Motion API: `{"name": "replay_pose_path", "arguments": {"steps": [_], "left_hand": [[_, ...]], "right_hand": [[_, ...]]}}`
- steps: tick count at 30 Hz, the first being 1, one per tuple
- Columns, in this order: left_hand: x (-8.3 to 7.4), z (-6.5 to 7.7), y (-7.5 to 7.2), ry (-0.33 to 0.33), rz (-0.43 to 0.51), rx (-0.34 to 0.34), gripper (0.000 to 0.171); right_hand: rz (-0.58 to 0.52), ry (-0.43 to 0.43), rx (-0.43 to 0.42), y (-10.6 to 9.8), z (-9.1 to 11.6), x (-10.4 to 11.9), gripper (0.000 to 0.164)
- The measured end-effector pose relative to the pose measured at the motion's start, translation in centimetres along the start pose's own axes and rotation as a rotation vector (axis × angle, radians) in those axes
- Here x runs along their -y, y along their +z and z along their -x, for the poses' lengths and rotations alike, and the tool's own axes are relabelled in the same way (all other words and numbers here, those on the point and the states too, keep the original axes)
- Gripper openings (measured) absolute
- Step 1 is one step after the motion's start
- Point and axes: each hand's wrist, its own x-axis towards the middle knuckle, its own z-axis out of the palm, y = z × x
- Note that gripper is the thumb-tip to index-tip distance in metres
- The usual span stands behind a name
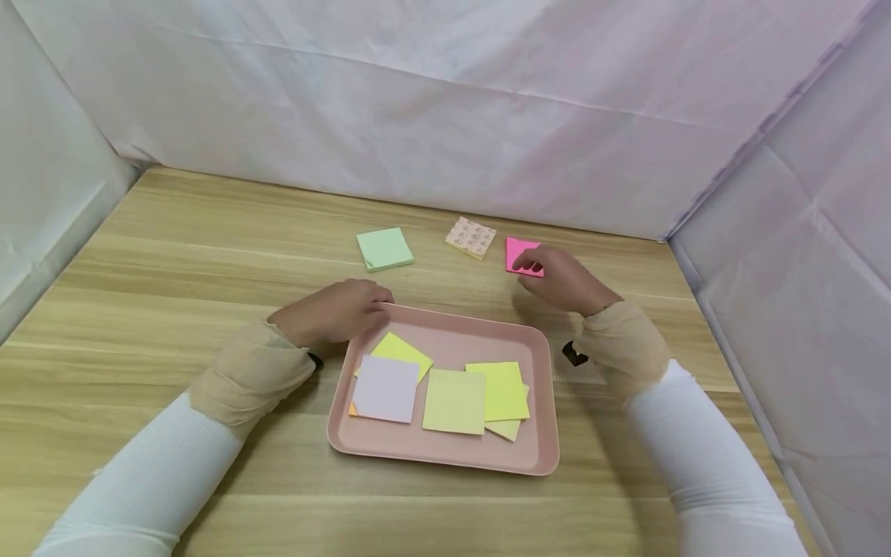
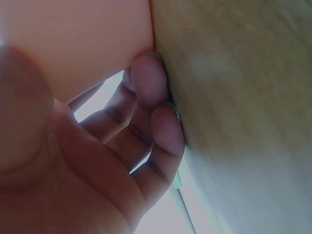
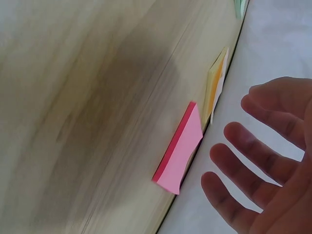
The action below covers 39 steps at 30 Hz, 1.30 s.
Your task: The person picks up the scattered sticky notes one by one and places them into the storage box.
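Note:
My left hand [image 1: 341,313] grips the far left corner of a pink tray [image 1: 435,449]. In the left wrist view its fingers [image 2: 148,80] curl under the tray's edge while the thumb side lies against the wall. My right hand [image 1: 565,280] hovers over a bright pink sticky note pad [image 1: 516,249] with nothing in its grasp. The right wrist view shows its fingers [image 3: 229,161] spread and slightly bent, apart from the pad. Inside the tray are a lilac pad [image 1: 386,389], a yellow pad [image 1: 400,348], a pale yellow pad [image 1: 454,402] and a bright yellow pad [image 1: 504,391].
A mint green pad [image 1: 385,248] and a patterned pad [image 1: 470,236] lie on the wooden table [image 1: 209,232] beyond the tray. White cloth walls [image 1: 418,116] stand at the back and both sides. Another pale pad [image 1: 506,429] peeks out beneath the bright yellow one.

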Motion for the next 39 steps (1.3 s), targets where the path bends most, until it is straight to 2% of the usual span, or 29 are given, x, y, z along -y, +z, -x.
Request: {"name": "replay_pose_path", "arguments": {"steps": [12,19,24,27,34,39], "left_hand": [[0.3,0.1,0.2,0.008,0.004,-0.008,0.016],[0.3,0.0,0.3,0.026,-0.004,-0.008,0.016],[0.2,0.0,0.3,0.002,0.007,-0.002,0.016],[0.1,-0.1,0.4,-0.010,0.010,-0.004,0.019],[-0.2,-0.1,0.4,-0.013,0.003,-0.010,0.020],[-0.2,-0.1,0.4,-0.009,-0.001,-0.011,0.020]], "right_hand": [[0.097,-0.005,0.003,0.3,-1.4,-1.4,0.046],[0.116,0.035,0.009,0.1,-2.1,-1.8,0.050],[0.128,0.032,0.024,0.0,-2.5,-2.1,0.053],[0.157,0.015,0.049,0.1,-2.7,-2.3,0.050],[0.215,-0.020,0.099,0.6,-3.1,-2.9,0.034],[0.208,0.013,0.101,0.6,-3.2,-3.0,0.041]]}}
